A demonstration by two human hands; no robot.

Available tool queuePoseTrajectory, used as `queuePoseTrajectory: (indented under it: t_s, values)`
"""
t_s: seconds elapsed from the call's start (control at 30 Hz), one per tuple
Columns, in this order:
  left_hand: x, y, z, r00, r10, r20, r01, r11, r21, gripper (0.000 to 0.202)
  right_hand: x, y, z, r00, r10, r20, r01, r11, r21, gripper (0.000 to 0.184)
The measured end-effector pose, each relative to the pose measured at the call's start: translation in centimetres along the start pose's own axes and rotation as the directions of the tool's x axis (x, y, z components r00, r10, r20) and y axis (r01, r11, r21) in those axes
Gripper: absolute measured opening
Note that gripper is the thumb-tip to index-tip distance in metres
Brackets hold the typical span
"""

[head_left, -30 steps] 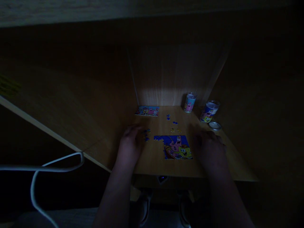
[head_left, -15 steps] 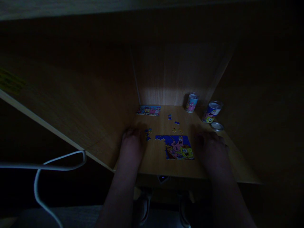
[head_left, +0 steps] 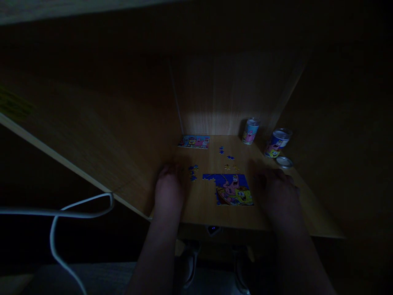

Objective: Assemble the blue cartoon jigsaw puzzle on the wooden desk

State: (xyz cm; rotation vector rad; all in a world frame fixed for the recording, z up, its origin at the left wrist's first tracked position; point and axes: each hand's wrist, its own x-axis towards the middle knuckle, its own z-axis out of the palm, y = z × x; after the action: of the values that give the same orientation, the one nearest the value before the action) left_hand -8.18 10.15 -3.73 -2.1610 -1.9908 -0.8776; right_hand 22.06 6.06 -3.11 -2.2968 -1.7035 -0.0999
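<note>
A partly assembled jigsaw puzzle [head_left: 235, 190] with a pink and a yellow cartoon figure on blue lies flat on the wooden surface. At its upper left a narrow strip of joined pieces juts out. My left hand [head_left: 168, 186] rests at the left, beside a small cluster of loose blue and yellow puzzle pieces [head_left: 193, 173]. My right hand [head_left: 278, 190] is low over the surface just right of the puzzle. Both hands look curled, but darkness hides their fingertips and anything in them. Yellow pieces [head_left: 227, 167] and blue pieces [head_left: 230, 157] lie above the puzzle.
Against the back left lies a second, assembled cartoon puzzle [head_left: 195, 142]. A small printed can [head_left: 250, 132] and a larger can [head_left: 277, 143] stand at the back right, with a round lid [head_left: 284, 162] beside them. Wooden panels enclose the surface; a white cable [head_left: 86, 209] hangs at left.
The whole view has shifted slightly, with the surface's contents a little farther right. Both hands stay in nearly the same places, and the puzzle and loose pieces look unchanged.
</note>
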Motion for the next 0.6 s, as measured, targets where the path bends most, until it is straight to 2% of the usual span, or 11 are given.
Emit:
queuePoseTrajectory:
  t_s: [0.1, 0.3, 0.6]
  values:
    - [0.2, 0.5, 0.0, 0.998, -0.036, 0.044, 0.031, 0.993, 0.110, 0.052, 0.0, 0.1, 0.1, 1.000, -0.002, 0.008, 0.002, 1.000, -0.012, 0.036]
    - [0.5, 1.4, -0.2, 0.985, -0.013, 0.174, -0.015, 0.987, 0.157, 0.045, 0.0, 0.2, 0.3, 1.000, 0.001, 0.007, -0.001, 1.000, -0.022, 0.038]
    - [0.6, 1.6, -0.2, 0.990, -0.028, 0.138, 0.015, 0.995, 0.094, 0.025, 0.2, 0.5, 0.7, 1.000, 0.002, 0.003, -0.002, 1.000, 0.014, 0.034]
